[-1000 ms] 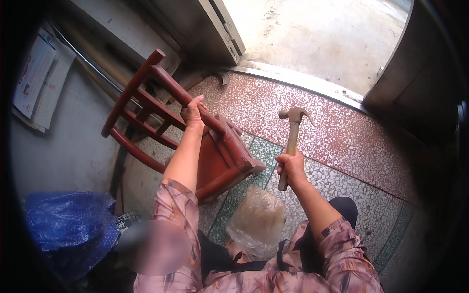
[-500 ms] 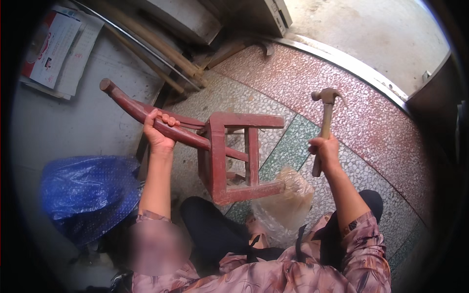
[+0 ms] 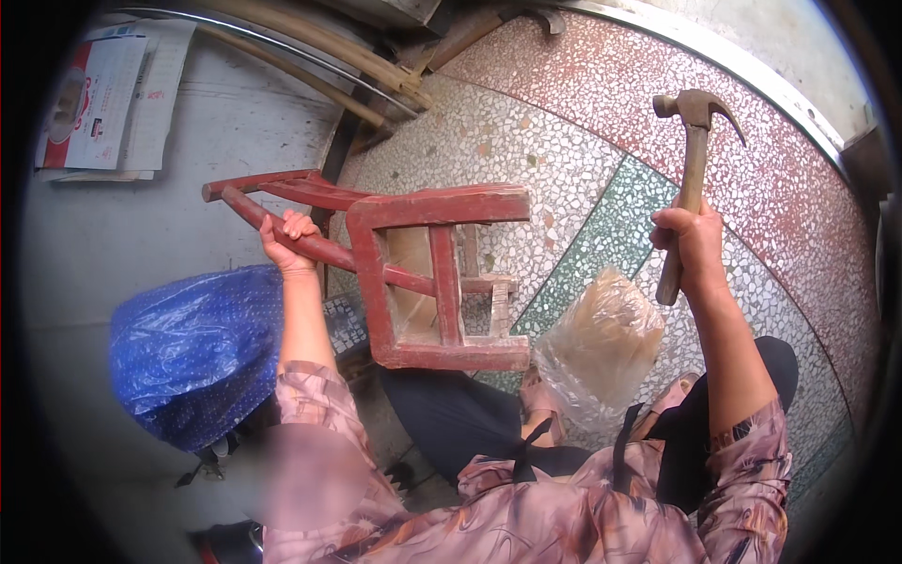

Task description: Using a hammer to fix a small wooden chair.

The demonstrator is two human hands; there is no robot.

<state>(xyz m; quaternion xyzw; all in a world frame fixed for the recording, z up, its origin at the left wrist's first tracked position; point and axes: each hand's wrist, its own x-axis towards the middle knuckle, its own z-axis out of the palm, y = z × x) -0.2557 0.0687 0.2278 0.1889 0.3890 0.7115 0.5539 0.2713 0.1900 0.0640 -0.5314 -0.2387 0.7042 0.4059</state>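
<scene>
A small red wooden chair (image 3: 363, 274), its paint worn, is held tipped on its side in front of me. My left hand (image 3: 289, 241) wraps round one of its back posts, with the legs and rungs pointing right. My right hand (image 3: 693, 246) grips the wooden handle of a claw hammer (image 3: 696, 141), raised head up over the floor, well apart from the chair. Between my feet lies a clear plastic bag (image 3: 601, 348) with something brownish inside, too blurred by the plastic to name.
A blue dotted plastic cover (image 3: 197, 352) bulges at the left. Wooden poles (image 3: 324, 52) and another tool with a curved metal head (image 3: 548, 21) lie at the far left and top. Papers (image 3: 103, 103) hang on the grey panel. A metal threshold (image 3: 733, 61) edges the terrazzo floor (image 3: 526, 141).
The chair has turned in my left hand, showing more of its back frame and its underside. My right hand has lifted the hammer up and to the right. The view has shifted.
</scene>
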